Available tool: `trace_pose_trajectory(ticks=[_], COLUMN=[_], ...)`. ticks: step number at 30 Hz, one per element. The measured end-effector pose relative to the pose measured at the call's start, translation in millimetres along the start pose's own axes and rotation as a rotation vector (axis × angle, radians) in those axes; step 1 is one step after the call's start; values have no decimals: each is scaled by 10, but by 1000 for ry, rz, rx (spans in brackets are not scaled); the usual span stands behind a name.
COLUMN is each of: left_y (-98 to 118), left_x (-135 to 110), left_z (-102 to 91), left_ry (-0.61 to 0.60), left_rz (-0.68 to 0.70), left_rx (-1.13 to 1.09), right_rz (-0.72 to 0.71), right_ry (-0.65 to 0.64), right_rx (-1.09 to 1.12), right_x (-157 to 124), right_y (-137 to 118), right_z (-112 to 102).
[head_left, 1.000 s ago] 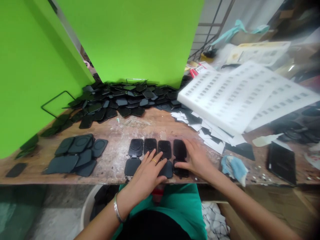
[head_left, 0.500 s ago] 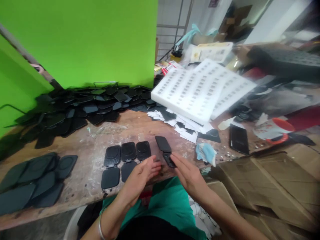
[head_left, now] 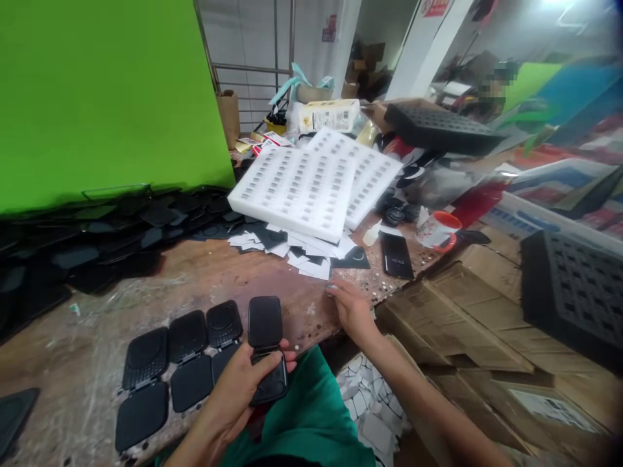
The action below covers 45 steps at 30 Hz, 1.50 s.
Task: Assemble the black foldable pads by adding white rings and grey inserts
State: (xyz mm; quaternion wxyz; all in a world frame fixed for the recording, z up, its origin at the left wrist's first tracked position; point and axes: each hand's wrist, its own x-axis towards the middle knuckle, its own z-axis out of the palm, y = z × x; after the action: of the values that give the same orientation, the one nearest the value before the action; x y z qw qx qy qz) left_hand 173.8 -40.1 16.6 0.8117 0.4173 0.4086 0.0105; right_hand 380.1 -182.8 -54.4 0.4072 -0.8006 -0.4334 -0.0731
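My left hand (head_left: pixel 234 389) is closed on an opened black hinged case (head_left: pixel 265 344), holding it over the near edge of the wooden table (head_left: pixel 204 279). Three more opened black cases (head_left: pixel 180 363) lie in a row just left of it. My right hand (head_left: pixel 349 307) rests at the table's right edge, fingers curled over a small light blue cloth that barely shows.
A heap of black case shells (head_left: pixel 97 233) runs along the green backdrop. White foam trays (head_left: pixel 302 185) lie on loose white cards. A black phone (head_left: pixel 395 255) and an orange-rimmed cup (head_left: pixel 437 229) sit to the right. Cardboard boxes (head_left: pixel 467 311) and black trays (head_left: pixel 574 285) stand on the right side.
The view swung right. My left hand took hold of the rightmost black case. My right hand left that case and moved right to the blue cloth at the table's edge.
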Motion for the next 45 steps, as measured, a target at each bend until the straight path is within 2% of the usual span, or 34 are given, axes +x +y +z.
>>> trace_pose_trajectory(ticks=[2,4,7,9,11,13,15,18,21,23,25,28,29,31,33,35,37,39,43,45], left_y=[-54,-131,-214,-192,-102,11,97,129,85,39,-14,-72,-76,-57,-24,-6,-20,-59,-134,-145], left_x=[34,78,115,99,49,-22,-98,-192,-229,-216,-186,-169,-181,-225,-278,-311,-311,-284,-226,-221], left_z=[25,27,-18,-52,-63,-48,-21,-10,-60,-105,-136,-147,-143,-133,-124,-123,-136,-163,-237,-262], left_ry=[-16,-53,-78,-94,-128,-155,-194,-299,-340,-312,-258,-186,-187,-233,-294,-318,-318,-296,-198,-243], left_rz=[24,134,372,469,516,508,408,220,162,141,169,293,306,249,182,147,117,117,270,252], left_rx=[44,117,345,507,601,603,501,232,52,25,39,108,132,157,123,52,-12,-52,-33,4], right_rz=[-45,-175,-485,-570,-585,-576,-513,-325,-177,-165,-283,-541,-566,-508,-393,-295,-258,-355,-662,-654], right_ry=[-22,-103,-293,-299,-216,-108,-29,1,68,128,77,-116,-130,-81,-42,-70,-91,-121,-295,-264], right_rx=[163,298,223,117,58,38,57,194,278,283,274,167,120,82,142,227,257,233,150,87], right_x=[-54,-101,-112,-76,-12,81,202,385,442,367,231,65,54,111,230,331,342,245,-28,-46], right_y=[-299,-665,-1054,-1158,-1189,-1179,-1120,-937,-801,-853,-1013,-1263,-1303,-1293,-1196,-1085,-1029,-1051,-1198,-1223], right_z=[0,10,88,163,223,255,267,260,214,174,157,218,256,336,392,413,404,378,334,357])
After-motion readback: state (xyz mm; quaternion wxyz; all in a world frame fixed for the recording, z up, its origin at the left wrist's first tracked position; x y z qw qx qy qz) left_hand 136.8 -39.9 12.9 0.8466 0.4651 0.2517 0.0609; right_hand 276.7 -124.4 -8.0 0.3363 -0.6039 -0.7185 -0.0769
